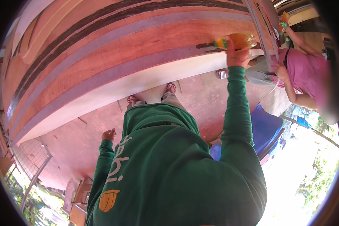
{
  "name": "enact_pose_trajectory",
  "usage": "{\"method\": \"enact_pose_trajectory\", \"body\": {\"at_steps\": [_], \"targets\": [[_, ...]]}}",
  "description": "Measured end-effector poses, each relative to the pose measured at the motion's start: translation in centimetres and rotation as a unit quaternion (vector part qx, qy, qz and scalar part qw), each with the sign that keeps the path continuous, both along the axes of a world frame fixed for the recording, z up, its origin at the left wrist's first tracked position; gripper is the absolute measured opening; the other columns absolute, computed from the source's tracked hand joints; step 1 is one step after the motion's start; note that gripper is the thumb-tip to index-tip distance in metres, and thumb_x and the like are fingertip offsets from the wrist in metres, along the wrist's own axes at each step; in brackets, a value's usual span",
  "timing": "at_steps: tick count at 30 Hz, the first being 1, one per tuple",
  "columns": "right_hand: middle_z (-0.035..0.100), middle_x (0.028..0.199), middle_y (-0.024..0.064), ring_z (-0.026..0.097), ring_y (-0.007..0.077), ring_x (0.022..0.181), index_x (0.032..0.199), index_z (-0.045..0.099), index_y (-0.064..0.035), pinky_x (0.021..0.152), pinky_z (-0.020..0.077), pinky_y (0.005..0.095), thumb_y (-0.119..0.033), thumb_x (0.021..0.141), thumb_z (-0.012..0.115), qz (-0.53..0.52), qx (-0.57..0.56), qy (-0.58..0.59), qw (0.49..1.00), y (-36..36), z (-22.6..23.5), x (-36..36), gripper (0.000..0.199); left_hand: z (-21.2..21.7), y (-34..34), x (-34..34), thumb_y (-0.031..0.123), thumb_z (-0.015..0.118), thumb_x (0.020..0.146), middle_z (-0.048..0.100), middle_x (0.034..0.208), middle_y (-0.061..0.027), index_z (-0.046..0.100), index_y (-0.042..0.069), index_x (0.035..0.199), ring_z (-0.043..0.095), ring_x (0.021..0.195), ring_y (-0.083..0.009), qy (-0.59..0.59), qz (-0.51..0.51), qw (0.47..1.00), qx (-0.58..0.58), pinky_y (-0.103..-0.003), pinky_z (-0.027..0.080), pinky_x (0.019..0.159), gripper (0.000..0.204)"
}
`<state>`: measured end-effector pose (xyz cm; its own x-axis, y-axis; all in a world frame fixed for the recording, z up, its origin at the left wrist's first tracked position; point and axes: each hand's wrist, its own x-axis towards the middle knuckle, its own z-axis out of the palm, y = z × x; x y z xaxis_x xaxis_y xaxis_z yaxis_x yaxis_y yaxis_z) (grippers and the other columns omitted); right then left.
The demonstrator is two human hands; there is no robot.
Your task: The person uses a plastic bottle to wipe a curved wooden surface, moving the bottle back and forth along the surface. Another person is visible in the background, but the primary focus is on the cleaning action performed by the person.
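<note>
My right hand point(237, 56) grips a clear plastic bottle point(243, 40) of amber liquid. The bottle lies nearly level, its green-capped end pointing left, over a wooden panel point(147, 37) with grey stripes. Beside the cap a short dark wet streak point(206, 45) lies on the nearest grey stripe point(177, 52). Longer dark lines point(113, 17) run along stripes farther up the panel. My left hand point(109, 135) hangs low at my side, away from the panel, its fingers curled in and nothing visible in them.
At the right a co-worker in a pink shirt point(309, 75) stands close to the panel's end, a hand on another bottle point(283, 22) of amber liquid. A pale board edge point(101, 94) runs before my feet. Blue sheeting point(265, 126) is at the right, a wire mesh frame point(34, 158) at the left.
</note>
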<state>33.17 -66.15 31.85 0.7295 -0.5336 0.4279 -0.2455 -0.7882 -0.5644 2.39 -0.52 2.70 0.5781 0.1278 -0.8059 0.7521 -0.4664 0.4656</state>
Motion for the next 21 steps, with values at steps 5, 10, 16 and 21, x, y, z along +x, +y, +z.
{"method": "enact_pose_trajectory", "body": {"at_steps": [5,10,16,21], "targets": [[0.076,0.104,0.0176,0.075,0.0333,0.096,0.122,0.063,-0.0027,0.085,0.0581,0.0422,-0.047,0.080,0.088,0.124,0.125,0.045,0.983,8.6,1.2,-2.4,0.066,-0.8,0.3,0.1,0.045,0.069,0.096,0.072,0.075,-0.0082,0.074,0.003,0.079,0.065,0.068,-0.0180,0.012,0.015,1.000,-0.010,-0.035,0.053,0.070,0.046],[0.076,0.106,0.0146,0.075,0.0292,0.094,0.116,0.067,-0.0024,0.084,0.0586,0.0397,-0.045,0.084,0.086,0.011,0.067,-0.029,0.997,2.0,1.0,-1.6,0.056,1.7,-1.9,2.9,0.046,0.068,0.096,0.073,0.076,-0.0091,0.074,0.003,0.078,0.066,0.070,-0.0184,-0.005,0.025,0.999,0.019,-0.036,0.053,0.071,0.047],[0.076,0.105,0.0150,0.076,0.0334,0.094,0.121,0.065,-0.0025,0.085,0.0582,0.0402,-0.046,0.081,0.087,0.008,0.108,0.035,0.993,3.1,0.7,-1.5,0.063,0.1,-0.8,2.3,0.046,0.066,0.096,0.071,0.080,-0.0072,0.073,0.002,0.087,0.064,0.065,-0.0192,-0.019,-0.068,0.997,0.033,-0.033,0.054,0.061,0.046],[0.077,0.103,0.0161,0.075,0.0332,0.092,0.117,0.067,-0.0019,0.084,0.0582,0.0405,-0.048,0.080,0.087,0.026,0.103,0.031,0.994,4.3,0.7,-1.3,0.062,-1.7,0.3,0.2,0.023,0.073,0.092,0.072,0.083,-0.0097,0.072,0.002,0.092,0.065,0.067,-0.0187,-0.061,0.043,0.995,-0.068,-0.033,0.055,0.064,0.021]]}}
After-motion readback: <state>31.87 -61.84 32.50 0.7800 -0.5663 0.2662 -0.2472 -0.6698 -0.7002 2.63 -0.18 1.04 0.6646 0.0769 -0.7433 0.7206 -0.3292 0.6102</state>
